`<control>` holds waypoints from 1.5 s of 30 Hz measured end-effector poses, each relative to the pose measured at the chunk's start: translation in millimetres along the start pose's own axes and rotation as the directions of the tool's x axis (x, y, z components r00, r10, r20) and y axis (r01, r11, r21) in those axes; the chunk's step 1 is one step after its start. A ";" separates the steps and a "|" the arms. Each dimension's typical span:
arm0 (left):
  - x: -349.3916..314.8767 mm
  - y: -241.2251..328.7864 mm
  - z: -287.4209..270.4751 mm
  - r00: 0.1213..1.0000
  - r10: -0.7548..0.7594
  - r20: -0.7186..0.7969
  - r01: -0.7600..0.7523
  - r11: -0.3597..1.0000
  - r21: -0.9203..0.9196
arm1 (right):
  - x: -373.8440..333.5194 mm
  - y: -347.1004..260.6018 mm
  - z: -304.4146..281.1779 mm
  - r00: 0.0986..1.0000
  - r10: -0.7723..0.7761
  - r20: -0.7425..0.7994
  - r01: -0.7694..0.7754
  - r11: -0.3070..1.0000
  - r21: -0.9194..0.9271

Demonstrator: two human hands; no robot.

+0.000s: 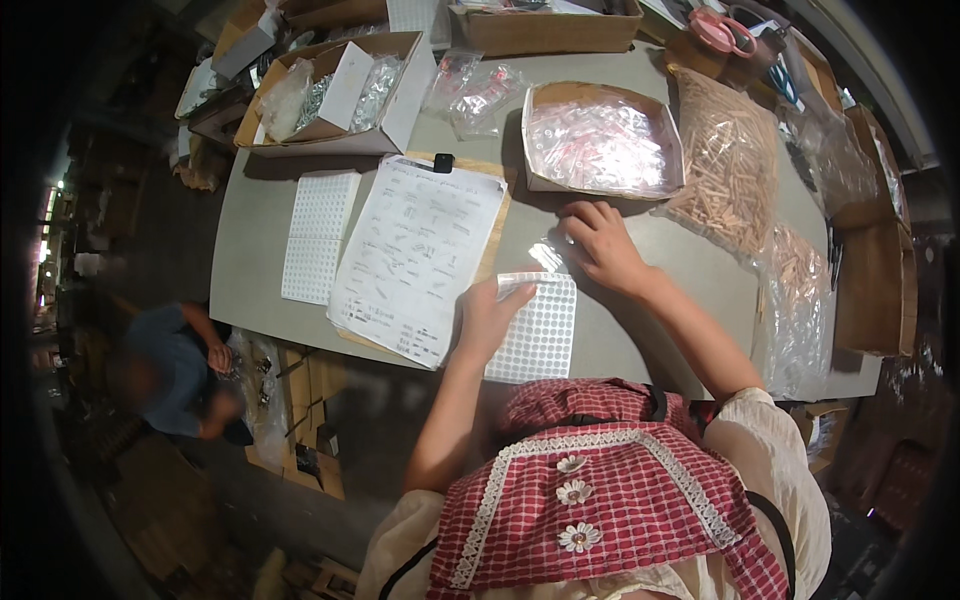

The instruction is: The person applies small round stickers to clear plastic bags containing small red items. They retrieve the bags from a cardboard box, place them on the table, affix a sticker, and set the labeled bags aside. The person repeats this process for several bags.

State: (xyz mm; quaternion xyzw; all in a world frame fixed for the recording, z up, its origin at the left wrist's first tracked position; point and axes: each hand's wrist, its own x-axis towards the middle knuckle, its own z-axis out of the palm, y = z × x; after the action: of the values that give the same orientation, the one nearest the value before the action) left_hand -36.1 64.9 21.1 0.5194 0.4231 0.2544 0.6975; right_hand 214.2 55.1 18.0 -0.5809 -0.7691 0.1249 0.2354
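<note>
My left hand [487,318] grips the upper left corner of a white sheet of round grey stickers [540,330], thumb on top and the other fingers mostly hidden. The sheet's lower end reaches the table's near edge. Just beyond its top edge lies a small shiny clear plastic packet [547,257]. Beside that packet, to the right, my right hand [607,248] hovers low over or rests on the table with fingers curled; whatever may be between the fingertips is too small to make out. An open carton of clear plastic packets [600,190] with reddish marks stands beyond my right hand.
Left of my hands lie a clipboard with printed sheets [415,260] and more sticker sheets [318,235]. A divided box of bagged hardware [390,130] stands far left. Bags of wooden dowels [725,160] lie right. Another person [180,370] works at lower left.
</note>
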 end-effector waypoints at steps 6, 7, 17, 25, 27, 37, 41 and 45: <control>-19.5 6.2 -14.7 0.990 -0.142 0.020 0.144 0.979 -0.143 | -1.4 -1.2 -30.6 0.978 0.025 -0.207 0.036 0.957 0.287; -23.9 5.0 -14.6 0.992 -0.125 0.029 0.128 0.969 -0.212 | 3.2 -4.6 -44.7 0.958 0.132 -0.257 -0.040 0.942 0.334; -47.3 0.2 -17.9 0.997 -0.062 0.035 0.071 0.915 -0.397 | -8.3 -38.7 -50.6 0.988 0.151 0.008 -0.136 0.857 0.496; -80.0 -1.1 -26.9 0.985 -0.052 -0.167 0.024 0.985 -0.169 | -45.2 -77.9 12.1 0.903 0.281 0.326 -0.430 0.609 0.667; -98.2 -11.9 -33.0 0.986 -0.074 -0.149 0.049 0.985 -0.162 | -45.7 -73.7 4.0 0.935 0.285 0.213 -0.353 0.669 0.655; -162.3 -36.9 23.6 0.970 -0.230 -0.079 0.234 0.972 0.034 | -54.2 28.9 7.8 0.847 0.509 -0.157 -0.256 0.648 0.717; -161.3 -25.4 7.6 0.947 -0.281 -0.153 0.295 0.952 0.077 | -55.4 31.0 8.5 0.880 0.386 -0.277 -0.269 0.885 0.380; -125.3 14.4 -33.1 0.962 -0.203 -0.183 0.233 0.959 0.160 | -47.4 15.1 5.1 0.906 0.301 -0.299 -0.239 0.944 0.226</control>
State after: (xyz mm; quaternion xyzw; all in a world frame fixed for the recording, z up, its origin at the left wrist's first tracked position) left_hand -127.4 -13.0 72.1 0.5075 0.5556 0.1785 0.6340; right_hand 234.4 14.8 -3.7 -0.6704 -0.6158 0.1282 0.3936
